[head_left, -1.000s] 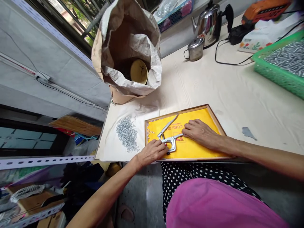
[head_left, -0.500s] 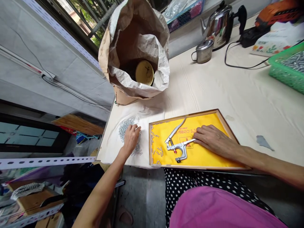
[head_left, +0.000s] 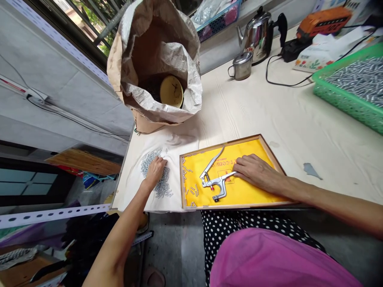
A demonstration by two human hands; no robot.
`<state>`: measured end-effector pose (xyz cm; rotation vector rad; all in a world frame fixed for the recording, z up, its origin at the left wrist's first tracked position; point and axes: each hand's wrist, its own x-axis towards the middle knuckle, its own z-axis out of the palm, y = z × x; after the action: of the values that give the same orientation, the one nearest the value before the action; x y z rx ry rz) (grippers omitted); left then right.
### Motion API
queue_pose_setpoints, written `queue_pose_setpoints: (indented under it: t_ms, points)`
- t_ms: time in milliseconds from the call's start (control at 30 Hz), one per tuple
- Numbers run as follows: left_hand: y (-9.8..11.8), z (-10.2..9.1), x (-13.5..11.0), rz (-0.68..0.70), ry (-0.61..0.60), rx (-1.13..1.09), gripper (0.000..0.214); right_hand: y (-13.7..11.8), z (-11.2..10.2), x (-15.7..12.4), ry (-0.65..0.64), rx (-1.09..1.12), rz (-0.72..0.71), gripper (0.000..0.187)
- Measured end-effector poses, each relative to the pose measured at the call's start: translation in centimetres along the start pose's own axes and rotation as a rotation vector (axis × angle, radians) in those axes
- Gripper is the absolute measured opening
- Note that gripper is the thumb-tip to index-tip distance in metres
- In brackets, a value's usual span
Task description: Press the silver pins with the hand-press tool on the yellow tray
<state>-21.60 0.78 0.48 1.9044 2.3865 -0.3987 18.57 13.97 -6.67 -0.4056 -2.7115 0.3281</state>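
The left hand is resting with half-curled fingers on a loose heap of small silver metal pins lying on a thin white cloth; whether it is grasping any, I cannot tell. The right hand is lying palm down, its closed fingers seemingly pinching one handle end of a silver metal plier-like tool. That tool is sitting spread open inside a shallow, brown-rimmed tray with a yellow lining.

A hasty sweep by the left hand could be scattering pins over the table's near edge, since the heap is lying close to it. A snagging fingertip could be rucking the cloth and spilling the heap. With only the handle end being held, a knock could be swinging the tool's head into the loose pins lying beside it, mixing their rough rows.
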Motion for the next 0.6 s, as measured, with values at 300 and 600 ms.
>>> queue_pose_setpoints:
  t_ms: [300, 600]
  points:
    - [1.6, 0.4, 0.8, -0.358, 0.038, -0.04, 0.022, 0.0, 0.1, 0.0, -0.005, -0.015, -0.002, 0.026]
    - [1.5, -0.2, 3.0, -0.562, -0.033, -0.085, 0.022, 0.1, 0.7, 0.0, 0.044, -0.016, -0.021, 0.027]
